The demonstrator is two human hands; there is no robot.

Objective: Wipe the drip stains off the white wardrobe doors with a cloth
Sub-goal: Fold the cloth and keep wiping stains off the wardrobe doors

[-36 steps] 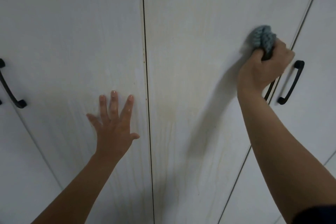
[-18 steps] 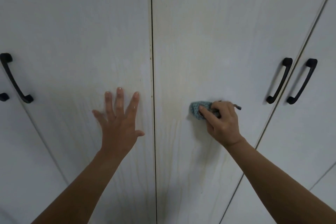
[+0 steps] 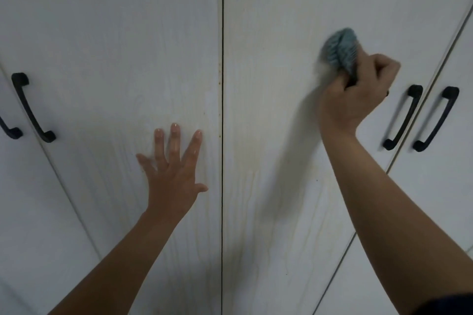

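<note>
Two white wardrobe doors fill the view, split by a dark vertical gap. The left door carries my left hand, pressed flat with fingers spread, close to the gap. On the right door, my right hand grips a bunched grey-blue cloth and holds it against the upper part of the panel. The cloth is motion-blurred. Faint yellowish drip stains run down the lower half of the right door, with paler streaks on the left door under my left hand.
A black handle sits at the right door's right edge, just right of my right hand. Another black handle belongs to the neighbouring door. At the left, a black handle and part of another show.
My right hand has swept the cloth from the middle of the right door up and to the right, back near where it was a second ago. My left hand stays pressed flat.
</note>
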